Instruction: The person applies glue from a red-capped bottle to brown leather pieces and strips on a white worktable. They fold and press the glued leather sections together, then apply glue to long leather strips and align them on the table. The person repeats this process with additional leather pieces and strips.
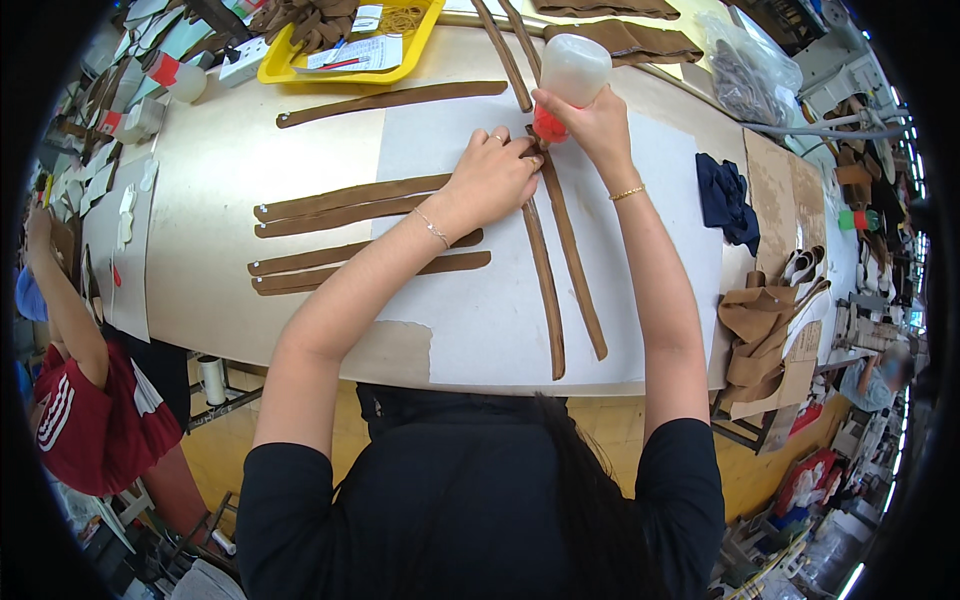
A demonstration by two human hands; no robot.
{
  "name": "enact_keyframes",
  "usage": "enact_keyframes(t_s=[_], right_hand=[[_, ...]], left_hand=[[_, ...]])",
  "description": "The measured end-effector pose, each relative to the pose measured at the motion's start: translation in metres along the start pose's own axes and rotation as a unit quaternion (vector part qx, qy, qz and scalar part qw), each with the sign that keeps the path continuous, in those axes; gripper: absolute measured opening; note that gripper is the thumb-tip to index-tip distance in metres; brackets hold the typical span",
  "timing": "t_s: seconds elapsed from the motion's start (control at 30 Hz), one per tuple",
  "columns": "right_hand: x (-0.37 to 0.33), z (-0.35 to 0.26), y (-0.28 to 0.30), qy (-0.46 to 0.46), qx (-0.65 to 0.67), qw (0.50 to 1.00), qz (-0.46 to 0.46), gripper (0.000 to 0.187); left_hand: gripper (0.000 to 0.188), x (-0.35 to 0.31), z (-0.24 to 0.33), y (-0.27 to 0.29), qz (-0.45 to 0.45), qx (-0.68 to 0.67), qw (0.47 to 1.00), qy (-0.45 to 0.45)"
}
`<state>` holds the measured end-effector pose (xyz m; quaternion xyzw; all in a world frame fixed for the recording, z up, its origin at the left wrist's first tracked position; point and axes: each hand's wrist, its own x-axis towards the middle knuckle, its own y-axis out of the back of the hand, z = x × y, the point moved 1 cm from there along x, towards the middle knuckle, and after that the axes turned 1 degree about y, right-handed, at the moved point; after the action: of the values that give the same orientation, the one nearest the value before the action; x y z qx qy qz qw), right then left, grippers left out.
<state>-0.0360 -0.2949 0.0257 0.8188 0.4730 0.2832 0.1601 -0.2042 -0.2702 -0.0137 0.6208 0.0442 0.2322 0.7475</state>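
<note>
My right hand (598, 125) is wrapped round a translucent white squeeze bottle (574, 68) with a red cap, tipped cap down. Its tip meets the brown strips near the middle of the table. Beside it my left hand (495, 178) has its fingers bent and closed on a brown strip (543, 285), pressing it to the white sheet (470, 330). A second brown strip (580, 270) runs alongside toward me. Two more strips (505, 55) reach away at the top. What lies under my left fingertips is partly hidden.
Several brown strips (345, 200) lie left of my left arm. A yellow tray (345, 72) stands at the back left. Dark blue cloth (727, 200) and brown pieces (760, 325) are on the right. Another person in a red shirt (105, 420) works at far left.
</note>
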Motion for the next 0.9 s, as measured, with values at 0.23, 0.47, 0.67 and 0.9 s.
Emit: enact_keyframes(t_s=[0.23,0.47,0.67,0.9], right_hand=[[-0.016,0.003,0.007,0.003,-0.022,1.000,0.011,0.056],[-0.038,0.003,0.016,-0.020,0.005,1.000,0.013,0.054],[-0.058,-0.006,0.025,-0.036,0.006,0.999,-0.013,0.050],[-0.080,-0.007,0.033,-0.030,0.002,0.999,-0.041,0.050]], left_hand=[[0.028,0.001,-0.002,-0.001,-0.011,0.014,1.000,-0.004],[0.027,0.001,0.001,0.002,-0.021,0.020,1.000,-0.001],[0.029,0.001,0.000,0.000,-0.020,0.036,0.999,-0.005],[0.032,0.000,0.001,-0.001,-0.015,0.045,0.999,-0.011]])
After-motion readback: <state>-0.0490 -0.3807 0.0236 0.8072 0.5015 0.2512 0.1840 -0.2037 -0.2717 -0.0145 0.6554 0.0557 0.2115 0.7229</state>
